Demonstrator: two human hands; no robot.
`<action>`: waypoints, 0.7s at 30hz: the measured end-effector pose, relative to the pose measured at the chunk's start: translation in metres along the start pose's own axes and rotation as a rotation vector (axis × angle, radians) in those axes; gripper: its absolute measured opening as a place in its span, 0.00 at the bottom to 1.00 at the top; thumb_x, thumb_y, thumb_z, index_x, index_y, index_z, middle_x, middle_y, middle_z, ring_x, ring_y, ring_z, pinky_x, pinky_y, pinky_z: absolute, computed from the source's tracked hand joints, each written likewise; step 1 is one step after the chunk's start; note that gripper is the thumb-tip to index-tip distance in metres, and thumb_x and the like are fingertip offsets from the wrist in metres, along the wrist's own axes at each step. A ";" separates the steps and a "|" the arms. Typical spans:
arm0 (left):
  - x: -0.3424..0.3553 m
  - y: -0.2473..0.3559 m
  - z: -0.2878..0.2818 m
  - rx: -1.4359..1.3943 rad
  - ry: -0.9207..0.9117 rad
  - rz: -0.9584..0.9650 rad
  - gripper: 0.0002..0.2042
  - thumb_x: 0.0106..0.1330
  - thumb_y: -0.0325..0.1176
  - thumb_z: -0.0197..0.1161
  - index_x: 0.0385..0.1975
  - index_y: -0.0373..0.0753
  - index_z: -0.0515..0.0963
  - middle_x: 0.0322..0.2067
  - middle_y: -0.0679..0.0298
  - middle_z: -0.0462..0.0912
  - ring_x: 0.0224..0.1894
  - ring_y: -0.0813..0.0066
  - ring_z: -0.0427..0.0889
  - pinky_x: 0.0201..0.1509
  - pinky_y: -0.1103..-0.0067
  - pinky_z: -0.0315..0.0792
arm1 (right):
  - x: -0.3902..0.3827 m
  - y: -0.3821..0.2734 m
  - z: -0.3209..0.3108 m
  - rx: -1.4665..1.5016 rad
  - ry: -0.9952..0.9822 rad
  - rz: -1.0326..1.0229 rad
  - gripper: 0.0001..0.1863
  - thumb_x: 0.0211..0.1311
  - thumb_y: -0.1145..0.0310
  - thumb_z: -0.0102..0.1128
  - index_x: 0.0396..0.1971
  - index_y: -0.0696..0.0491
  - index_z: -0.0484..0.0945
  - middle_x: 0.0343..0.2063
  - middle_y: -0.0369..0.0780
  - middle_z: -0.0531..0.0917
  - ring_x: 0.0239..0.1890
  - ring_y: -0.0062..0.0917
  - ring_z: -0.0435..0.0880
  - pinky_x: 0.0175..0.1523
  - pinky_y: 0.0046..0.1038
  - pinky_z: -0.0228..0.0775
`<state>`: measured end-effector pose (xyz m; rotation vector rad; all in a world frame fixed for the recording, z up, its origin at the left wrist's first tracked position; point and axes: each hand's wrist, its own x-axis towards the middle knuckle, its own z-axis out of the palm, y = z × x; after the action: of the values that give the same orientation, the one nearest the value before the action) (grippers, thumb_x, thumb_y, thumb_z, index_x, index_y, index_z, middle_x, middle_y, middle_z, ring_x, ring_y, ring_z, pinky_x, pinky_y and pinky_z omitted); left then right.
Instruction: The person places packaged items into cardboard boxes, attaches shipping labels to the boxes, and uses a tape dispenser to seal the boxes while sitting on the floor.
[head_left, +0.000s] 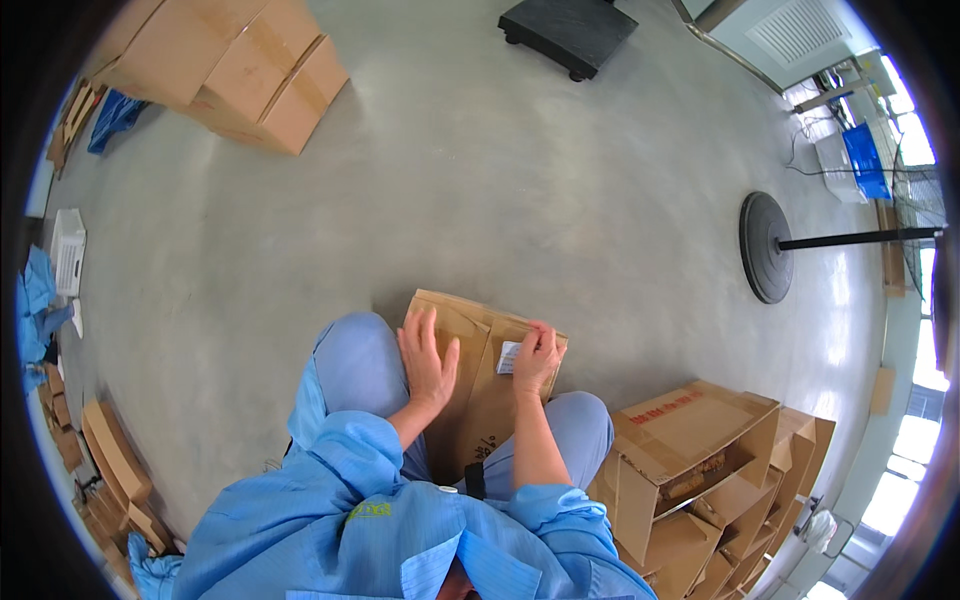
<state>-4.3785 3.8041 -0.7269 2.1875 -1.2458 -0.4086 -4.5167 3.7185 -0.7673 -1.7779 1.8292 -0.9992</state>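
A folded brown cardboard box (465,400) lies between my knees, its flattened top facing me. My left hand (428,368) rests on its upper left part, fingers spread. My right hand (537,357) is at the upper right, fingers curled in beside a small white label (507,357) on the cardboard; what the fingertips hold, if anything, is hidden.
Open cardboard boxes (690,430) lie by my right knee. Stacked cartons (230,60) stand at upper left, a black platform scale (565,32) at top, a round-based stand (760,247) at right, bins (860,160) beyond it. At far left, someone in blue (38,290) sits near cardboard scraps.
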 end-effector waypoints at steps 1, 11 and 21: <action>-0.015 0.000 0.003 0.069 -0.079 0.019 0.30 0.60 0.44 0.55 0.60 0.36 0.58 0.60 0.51 0.57 0.65 0.55 0.51 0.67 0.59 0.41 | 0.001 -0.002 -0.001 0.017 0.030 0.017 0.07 0.55 0.73 0.48 0.31 0.51 0.77 0.18 0.36 0.74 0.21 0.25 0.67 0.38 0.27 0.61; -0.032 0.020 0.011 -0.345 -0.185 0.184 0.25 0.64 0.39 0.49 0.59 0.34 0.60 0.59 0.50 0.61 0.63 0.55 0.57 0.64 0.67 0.53 | 0.003 -0.005 -0.038 0.058 -0.209 0.182 0.10 0.59 0.71 0.46 0.40 0.51 0.74 0.24 0.45 0.77 0.23 0.31 0.76 0.30 0.31 0.67; 0.028 -0.025 -0.031 -0.689 0.030 -0.299 0.19 0.68 0.46 0.48 0.25 0.35 0.74 0.18 0.59 0.73 0.20 0.72 0.68 0.25 0.72 0.64 | 0.004 -0.100 -0.002 0.274 -0.760 0.036 0.18 0.66 0.55 0.43 0.39 0.54 0.73 0.28 0.48 0.79 0.32 0.39 0.79 0.37 0.34 0.68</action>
<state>-4.3308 3.8003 -0.7178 1.7550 -0.6178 -0.7880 -4.4491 3.7217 -0.6931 -1.6300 1.1790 -0.4252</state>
